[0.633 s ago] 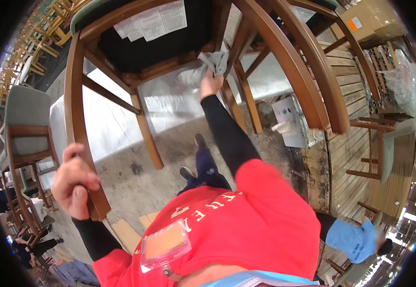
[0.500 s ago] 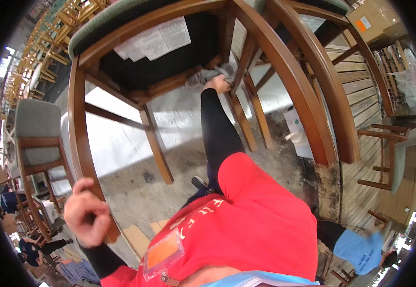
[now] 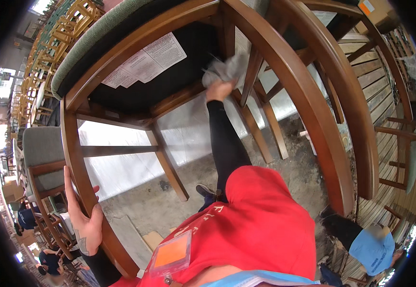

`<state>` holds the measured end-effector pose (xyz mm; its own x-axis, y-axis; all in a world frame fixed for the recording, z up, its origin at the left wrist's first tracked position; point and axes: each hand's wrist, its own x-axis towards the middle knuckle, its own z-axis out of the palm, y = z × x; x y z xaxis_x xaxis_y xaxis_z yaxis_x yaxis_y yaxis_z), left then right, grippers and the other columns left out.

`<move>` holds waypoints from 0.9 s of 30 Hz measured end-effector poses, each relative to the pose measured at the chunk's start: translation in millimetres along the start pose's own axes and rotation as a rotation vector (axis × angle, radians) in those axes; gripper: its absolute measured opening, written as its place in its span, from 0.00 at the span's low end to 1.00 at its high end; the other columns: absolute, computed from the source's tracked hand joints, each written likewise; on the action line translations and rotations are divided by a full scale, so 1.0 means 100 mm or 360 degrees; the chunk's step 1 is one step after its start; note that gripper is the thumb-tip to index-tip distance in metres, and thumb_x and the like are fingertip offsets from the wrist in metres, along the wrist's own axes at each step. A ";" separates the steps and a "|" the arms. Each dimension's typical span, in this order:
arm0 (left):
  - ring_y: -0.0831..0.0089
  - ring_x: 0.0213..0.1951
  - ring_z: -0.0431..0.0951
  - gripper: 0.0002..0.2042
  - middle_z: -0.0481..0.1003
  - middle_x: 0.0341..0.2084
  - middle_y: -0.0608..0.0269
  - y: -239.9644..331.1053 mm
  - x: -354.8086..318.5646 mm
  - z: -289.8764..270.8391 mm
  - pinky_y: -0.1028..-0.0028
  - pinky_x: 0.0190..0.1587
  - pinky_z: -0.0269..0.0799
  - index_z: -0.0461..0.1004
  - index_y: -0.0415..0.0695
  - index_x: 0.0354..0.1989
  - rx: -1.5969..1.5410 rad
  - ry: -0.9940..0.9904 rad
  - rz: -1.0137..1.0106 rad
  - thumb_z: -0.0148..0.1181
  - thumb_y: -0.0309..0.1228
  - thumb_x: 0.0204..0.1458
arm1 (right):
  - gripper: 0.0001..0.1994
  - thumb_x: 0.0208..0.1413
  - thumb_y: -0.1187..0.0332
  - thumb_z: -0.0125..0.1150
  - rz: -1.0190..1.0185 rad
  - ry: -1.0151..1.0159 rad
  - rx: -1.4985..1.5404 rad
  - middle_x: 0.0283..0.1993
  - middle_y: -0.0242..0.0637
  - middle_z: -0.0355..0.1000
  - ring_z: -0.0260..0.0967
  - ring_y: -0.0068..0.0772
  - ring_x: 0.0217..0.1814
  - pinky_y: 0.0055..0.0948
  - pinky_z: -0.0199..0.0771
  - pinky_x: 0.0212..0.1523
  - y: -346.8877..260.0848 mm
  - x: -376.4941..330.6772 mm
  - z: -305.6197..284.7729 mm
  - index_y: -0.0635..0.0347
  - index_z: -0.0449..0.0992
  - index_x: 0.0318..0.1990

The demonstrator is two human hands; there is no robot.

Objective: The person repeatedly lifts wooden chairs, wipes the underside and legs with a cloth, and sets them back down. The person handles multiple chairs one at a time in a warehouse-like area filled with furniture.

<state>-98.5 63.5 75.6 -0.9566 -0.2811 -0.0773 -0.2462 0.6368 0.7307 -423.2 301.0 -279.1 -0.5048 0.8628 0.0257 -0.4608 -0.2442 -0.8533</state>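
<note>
A wooden chair [image 3: 143, 18] with a green-grey padded seat is tipped so that its black underside [image 3: 179, 71] and white paper labels [image 3: 162, 55] show. My right hand [image 3: 220, 90] is closed on a grey cloth [image 3: 227, 68], blurred by motion, at the seat frame's inner corner. At the left, my left hand [image 3: 84, 222] is round the chair's near left leg [image 3: 80, 184]. One finger points up along its outer side, the thumb lies across the wood, and fingertips show past the inner edge.
A second wooden chair [image 3: 356, 124] stands close on the right, beside wooden slats [image 3: 373, 79]. An upholstered chair [image 3: 43, 150] is at the left. Silvery sheeting [image 3: 117, 167] lies beyond the legs. A person in a blue shirt [image 3: 373, 248] is at the lower right.
My left hand has gone from curled fingers beside the leg to a hold round it. The right hand and cloth have shifted slightly right along the seat's underside. The chair appears closer.
</note>
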 end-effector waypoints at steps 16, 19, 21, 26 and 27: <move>0.72 0.46 0.72 0.47 0.54 0.74 0.56 -0.11 -0.02 -0.03 0.73 0.50 0.73 0.44 0.44 0.78 0.0072 0.0003 0.0073 0.45 0.18 0.41 | 0.21 0.64 0.58 0.54 0.0055 -0.0099 -0.0395 0.56 0.53 0.75 0.77 0.45 0.52 0.40 0.77 0.53 0.03 0.07 -0.57 0.73 0.79 0.46; 0.72 0.46 0.72 0.47 0.54 0.74 0.56 -0.24 -0.17 -0.02 0.73 0.49 0.73 0.44 0.45 0.78 0.0126 0.0063 -0.0035 0.45 0.18 0.41 | 0.30 0.65 0.49 0.55 0.0688 -0.0194 -0.0352 0.63 0.58 0.68 0.69 0.50 0.60 0.43 0.65 0.62 -0.25 -0.17 0.11 0.76 0.72 0.54; 0.72 0.47 0.72 0.47 0.54 0.74 0.56 -0.34 -0.26 -0.07 0.73 0.49 0.73 0.44 0.45 0.78 0.0172 0.0126 -0.0086 0.45 0.18 0.41 | 0.41 0.64 0.44 0.55 0.0179 -0.0514 -0.0154 0.70 0.69 0.54 0.49 0.56 0.74 0.47 0.41 0.75 -0.59 -0.50 0.58 0.83 0.61 0.62; 0.71 0.54 0.71 0.46 0.54 0.73 0.56 -0.09 0.01 -0.02 0.73 0.51 0.72 0.44 0.46 0.78 0.0057 -0.0045 0.0057 0.46 0.19 0.42 | 0.34 0.67 0.57 0.52 -0.0180 -0.0240 -0.0110 0.68 0.53 0.61 0.63 0.42 0.67 0.39 0.64 0.67 -0.09 0.05 0.20 0.78 0.52 0.68; 0.70 0.54 0.71 0.46 0.54 0.73 0.56 -0.09 0.04 0.00 0.74 0.51 0.72 0.44 0.46 0.78 0.0052 -0.0035 0.0098 0.46 0.19 0.42 | 0.32 0.68 0.56 0.50 0.0152 -0.0149 0.0210 0.66 0.53 0.64 0.66 0.41 0.65 0.38 0.69 0.64 -0.03 0.08 0.06 0.78 0.55 0.67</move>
<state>-99.6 56.5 68.6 -0.9732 -0.2250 -0.0478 -0.1911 0.6755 0.7122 -430.6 305.9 -273.1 -0.6140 0.7893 0.0014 -0.4960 -0.3845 -0.7786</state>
